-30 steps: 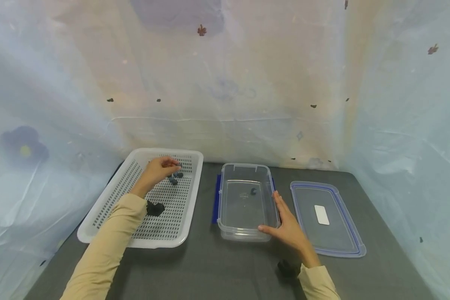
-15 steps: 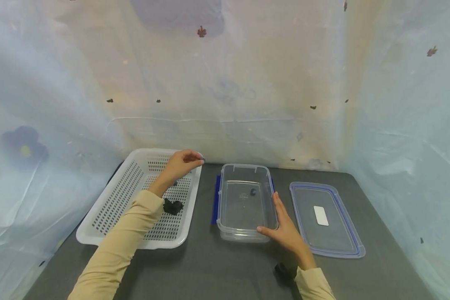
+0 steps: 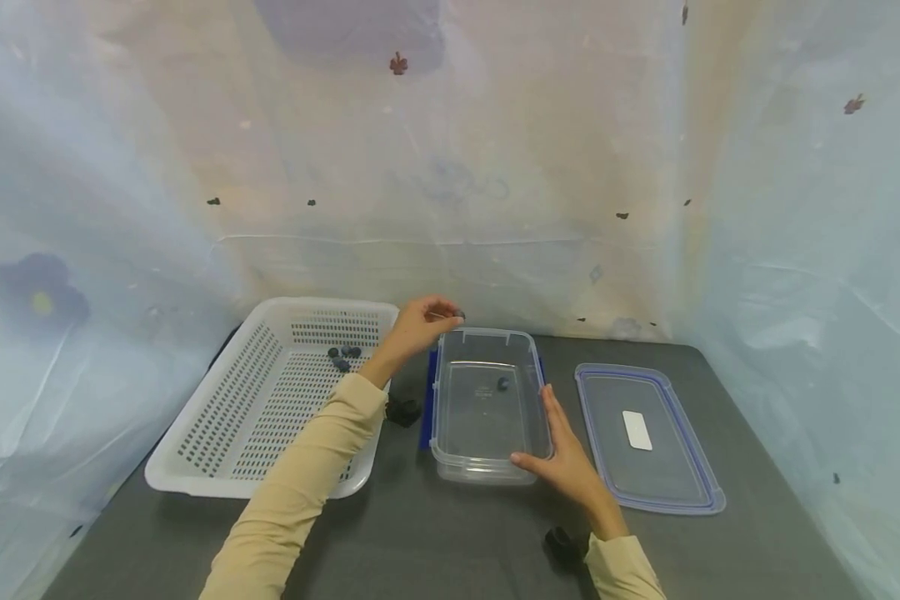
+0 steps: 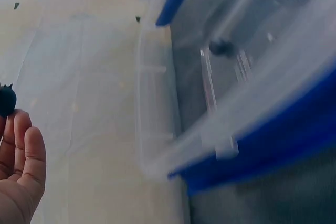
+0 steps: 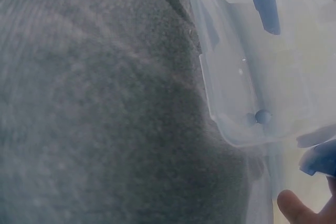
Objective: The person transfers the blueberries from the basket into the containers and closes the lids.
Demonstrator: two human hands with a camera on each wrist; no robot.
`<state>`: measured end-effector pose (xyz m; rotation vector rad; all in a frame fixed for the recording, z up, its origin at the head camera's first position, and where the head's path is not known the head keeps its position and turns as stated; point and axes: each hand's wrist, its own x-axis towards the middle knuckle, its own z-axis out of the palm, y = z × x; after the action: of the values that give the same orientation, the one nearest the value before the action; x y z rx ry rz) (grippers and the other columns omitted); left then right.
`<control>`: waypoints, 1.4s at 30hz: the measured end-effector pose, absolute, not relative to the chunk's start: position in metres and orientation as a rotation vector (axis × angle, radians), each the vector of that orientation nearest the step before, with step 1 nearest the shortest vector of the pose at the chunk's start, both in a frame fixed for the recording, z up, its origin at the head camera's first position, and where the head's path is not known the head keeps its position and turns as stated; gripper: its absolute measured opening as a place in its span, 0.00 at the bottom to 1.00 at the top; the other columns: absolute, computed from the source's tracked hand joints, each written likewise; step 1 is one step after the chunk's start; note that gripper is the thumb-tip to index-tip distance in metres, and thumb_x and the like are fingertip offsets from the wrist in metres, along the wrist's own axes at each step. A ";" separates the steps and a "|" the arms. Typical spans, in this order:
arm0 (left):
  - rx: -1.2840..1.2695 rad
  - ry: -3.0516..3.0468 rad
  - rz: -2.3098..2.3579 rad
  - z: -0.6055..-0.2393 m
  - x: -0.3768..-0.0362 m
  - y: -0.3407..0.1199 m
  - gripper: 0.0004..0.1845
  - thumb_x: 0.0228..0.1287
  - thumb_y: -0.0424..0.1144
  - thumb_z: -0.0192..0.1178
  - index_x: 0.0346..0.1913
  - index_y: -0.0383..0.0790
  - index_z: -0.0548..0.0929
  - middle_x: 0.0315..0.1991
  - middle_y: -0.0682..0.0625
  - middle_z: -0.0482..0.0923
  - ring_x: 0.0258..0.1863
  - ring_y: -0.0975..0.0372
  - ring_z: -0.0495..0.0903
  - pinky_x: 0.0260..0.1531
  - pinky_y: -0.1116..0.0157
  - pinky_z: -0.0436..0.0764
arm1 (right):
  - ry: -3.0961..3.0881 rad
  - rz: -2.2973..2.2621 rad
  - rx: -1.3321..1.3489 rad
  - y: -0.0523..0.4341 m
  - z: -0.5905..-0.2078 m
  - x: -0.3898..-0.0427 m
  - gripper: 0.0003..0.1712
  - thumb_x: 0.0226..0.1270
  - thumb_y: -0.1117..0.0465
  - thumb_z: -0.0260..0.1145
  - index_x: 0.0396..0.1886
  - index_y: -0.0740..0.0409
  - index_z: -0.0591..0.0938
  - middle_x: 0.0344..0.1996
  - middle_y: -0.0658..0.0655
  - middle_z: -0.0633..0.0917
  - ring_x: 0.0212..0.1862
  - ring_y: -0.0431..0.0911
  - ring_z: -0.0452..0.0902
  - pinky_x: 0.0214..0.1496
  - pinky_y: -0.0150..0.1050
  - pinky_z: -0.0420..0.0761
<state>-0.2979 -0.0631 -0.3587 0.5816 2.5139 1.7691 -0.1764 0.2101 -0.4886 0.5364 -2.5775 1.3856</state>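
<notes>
My left hand [image 3: 423,321] pinches a small dark blueberry [image 3: 460,314] just above the far left corner of the clear plastic container [image 3: 450,433]. The left wrist view shows that berry [image 4: 6,100] at my fingertips [image 4: 23,145]. One blueberry [image 3: 503,383] lies on the container's floor, seen also in the wrist views [image 4: 223,47] [image 5: 262,116]. My right hand [image 3: 562,454] rests with straight fingers against the container's near right side. Three more blueberries [image 3: 342,357] lie in the white perforated basket [image 3: 195,433] at the left.
The container's blue-rimmed lid [image 3: 690,492] lies flat to the right on the dark grey table [image 3: 450,542]. Pale plastic sheeting [image 3: 450,167] encloses the back and both sides. Dark wrist-camera units show near both forearms.
My left hand lifted a blueberry out of the basket and carried it rightward to the container's far edge. The right hand stayed against the container.
</notes>
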 end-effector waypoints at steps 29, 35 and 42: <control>0.276 2.534 1.860 -0.415 -0.316 0.017 0.10 0.61 0.34 0.66 0.43 0.32 0.83 0.38 0.45 0.82 0.38 0.55 0.80 0.38 0.63 0.79 | -2.656 1.093 0.484 0.201 -0.471 -0.174 0.53 0.63 0.46 0.67 0.76 0.66 0.51 0.75 0.65 0.51 0.74 0.62 0.43 0.65 0.68 0.52; 0.123 2.532 1.804 -0.428 -0.317 0.024 0.10 0.58 0.29 0.67 0.42 0.28 0.82 0.38 0.41 0.82 0.39 0.52 0.81 0.37 0.63 0.80 | -2.645 1.124 0.498 0.201 -0.475 -0.176 0.52 0.64 0.47 0.66 0.76 0.65 0.50 0.75 0.66 0.49 0.74 0.62 0.42 0.65 0.67 0.52; -0.051 2.623 1.655 -0.442 -0.312 0.031 0.09 0.51 0.28 0.72 0.37 0.32 0.85 0.33 0.45 0.82 0.36 0.54 0.80 0.38 0.61 0.79 | -2.610 1.168 0.501 0.201 -0.480 -0.176 0.51 0.64 0.49 0.66 0.76 0.66 0.50 0.75 0.67 0.50 0.73 0.62 0.46 0.66 0.66 0.54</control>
<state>-0.3124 0.0310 -0.4419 -0.0512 2.6228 1.6548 -0.1763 0.2014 -0.4799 0.5014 -2.6098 1.1681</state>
